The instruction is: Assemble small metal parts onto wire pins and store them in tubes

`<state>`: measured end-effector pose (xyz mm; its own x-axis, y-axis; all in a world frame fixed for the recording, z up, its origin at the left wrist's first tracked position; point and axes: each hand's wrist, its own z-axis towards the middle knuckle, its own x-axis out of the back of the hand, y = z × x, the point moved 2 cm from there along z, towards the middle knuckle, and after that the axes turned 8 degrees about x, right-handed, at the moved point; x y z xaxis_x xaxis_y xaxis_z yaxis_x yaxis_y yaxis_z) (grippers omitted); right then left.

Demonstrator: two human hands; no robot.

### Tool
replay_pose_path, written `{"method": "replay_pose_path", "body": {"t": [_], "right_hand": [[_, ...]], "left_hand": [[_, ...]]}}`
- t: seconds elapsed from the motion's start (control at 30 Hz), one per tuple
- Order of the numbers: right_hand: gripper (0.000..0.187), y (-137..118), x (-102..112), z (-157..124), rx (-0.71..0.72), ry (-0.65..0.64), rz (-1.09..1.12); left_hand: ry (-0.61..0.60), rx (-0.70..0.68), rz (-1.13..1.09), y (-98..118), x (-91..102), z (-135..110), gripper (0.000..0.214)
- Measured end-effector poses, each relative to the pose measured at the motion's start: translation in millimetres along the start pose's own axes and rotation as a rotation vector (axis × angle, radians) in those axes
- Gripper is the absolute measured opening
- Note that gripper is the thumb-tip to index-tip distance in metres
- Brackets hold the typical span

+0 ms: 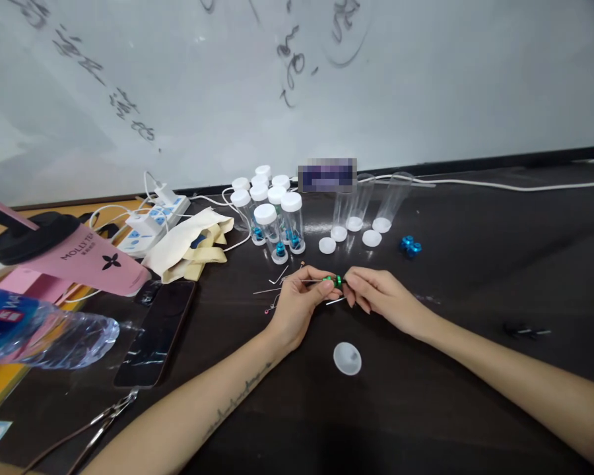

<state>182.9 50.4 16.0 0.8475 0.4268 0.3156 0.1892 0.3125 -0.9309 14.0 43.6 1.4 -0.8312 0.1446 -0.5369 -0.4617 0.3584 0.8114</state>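
My left hand (pixel 304 297) is closed, with thumb and fingers pinching a small shiny green metal part (pixel 333 281). A thin metal rod runs leftward from the part through that hand. My right hand (pixel 373 290) pinches at the part's dark right end; what its fingertips hold is too small to make out. Thin metal pins and an L-shaped hex key (pixel 278 275) lie beside my left hand. Below both hands sits a round translucent white cap (pixel 347 358). Several small blue metal parts (pixel 410 246) lie together beyond my right hand.
Several white-capped clear tubes (pixel 280 245), some with blue parts inside, stand behind my left hand. Three clear tubes with white bottoms (pixel 381 225) stand farther right near loose caps (pixel 327 245). At left are a phone (pixel 156 336), water bottle (pixel 44 330), pink cup (pixel 99 257) and power strip (pixel 153 221).
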Motion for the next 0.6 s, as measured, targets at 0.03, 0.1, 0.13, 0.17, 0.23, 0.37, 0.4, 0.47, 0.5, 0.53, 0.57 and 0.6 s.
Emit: {"method": "replay_pose_path", "body": {"t": [0.03,0.1,0.13,0.17,0.23,0.37,0.4,0.47,0.5,0.53,0.57,0.6], "right_hand": [[0.04,-0.7,0.1,-0.1,0.005,0.0,0.012],[0.033,-1.1,0.0,-0.9,0.007,0.012,0.065],[0.032,-0.7,-0.2,-1.5,-0.001,0.025,0.097],[0.033,0.1,-0.5,-2.0,-0.013,0.044,0.126],[0.04,2.1,-0.9,-2.7,-0.048,0.089,0.154],[0.05,1.3,-1.8,-2.2,-0.088,0.088,0.074],[0.05,-0.3,-1.9,-1.9,-0.081,0.063,0.048],[0.045,-3.6,-1.6,-1.7,-0.06,0.027,0.028],[0.041,-4.7,-1.1,-1.9,-0.053,0.024,0.037],[0.037,-5.1,-0.6,-2.2,-0.048,0.028,0.054],[0.035,-4.7,-0.1,-2.7,-0.045,0.038,0.074],[0.033,-3.5,0.3,-3.3,-0.045,0.049,0.089]], "left_hand": [[-0.002,-0.001,-0.001,0.0,-0.8,0.0,0.019],[-0.009,0.001,0.003,0.0,-2.5,-0.2,0.019],[-0.011,0.003,0.007,0.1,-3.2,-0.3,0.019],[-0.007,0.005,0.009,0.1,-3.6,-0.5,0.019],[0.004,0.006,0.005,0.0,-3.4,-0.6,0.019],[0.004,0.043,-0.037,-0.7,-0.1,-0.8,0.018],[-0.002,0.055,-0.049,-0.8,0.8,-0.9,0.018],[-0.019,0.068,-0.063,-0.8,2.1,-1.3,0.017],[-0.028,0.071,-0.063,-0.6,2.4,-1.6,0.016],[-0.033,0.073,-0.06,-0.6,2.6,-1.8,0.016],[-0.034,0.073,-0.057,-0.6,2.7,-1.9,0.016],[-0.032,0.074,-0.054,-0.6,2.8,-2.0,0.017]]}}
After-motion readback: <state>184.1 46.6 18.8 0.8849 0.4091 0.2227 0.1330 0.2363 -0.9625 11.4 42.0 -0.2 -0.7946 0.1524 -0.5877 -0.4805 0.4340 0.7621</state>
